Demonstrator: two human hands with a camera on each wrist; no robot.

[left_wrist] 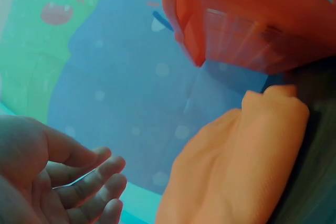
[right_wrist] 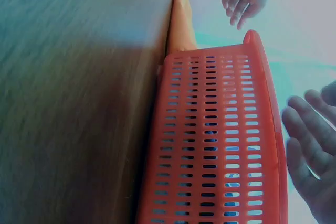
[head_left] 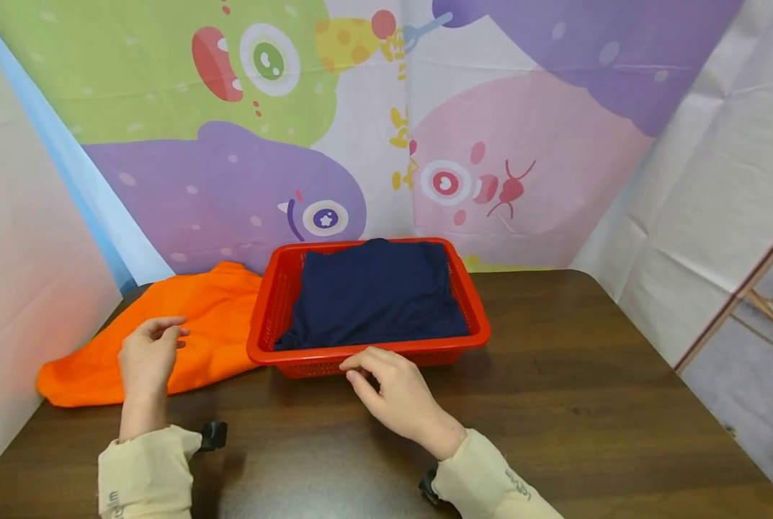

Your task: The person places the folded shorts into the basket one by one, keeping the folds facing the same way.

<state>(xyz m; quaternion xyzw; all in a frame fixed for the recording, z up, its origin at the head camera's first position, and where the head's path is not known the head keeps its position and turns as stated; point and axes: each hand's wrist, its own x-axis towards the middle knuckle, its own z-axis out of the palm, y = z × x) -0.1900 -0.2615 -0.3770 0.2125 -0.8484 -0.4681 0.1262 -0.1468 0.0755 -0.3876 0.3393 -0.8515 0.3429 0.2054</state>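
Note:
A red plastic basket with slotted sides stands on the table, and a folded navy cloth lies inside it. To its left an orange cloth is spread loosely on the tabletop. My left hand hovers above the orange cloth, fingers loosely bent and holding nothing; the left wrist view shows a gap between thumb and fingers. At the basket's front rim is my right hand, its fingers relaxed. In the right wrist view those fingers are beside the rim; whether they touch it I cannot tell.
The brown wooden table extends to the right of the basket and in front of it. A cartoon-printed curtain hangs close behind the basket. White panels border the table on both sides.

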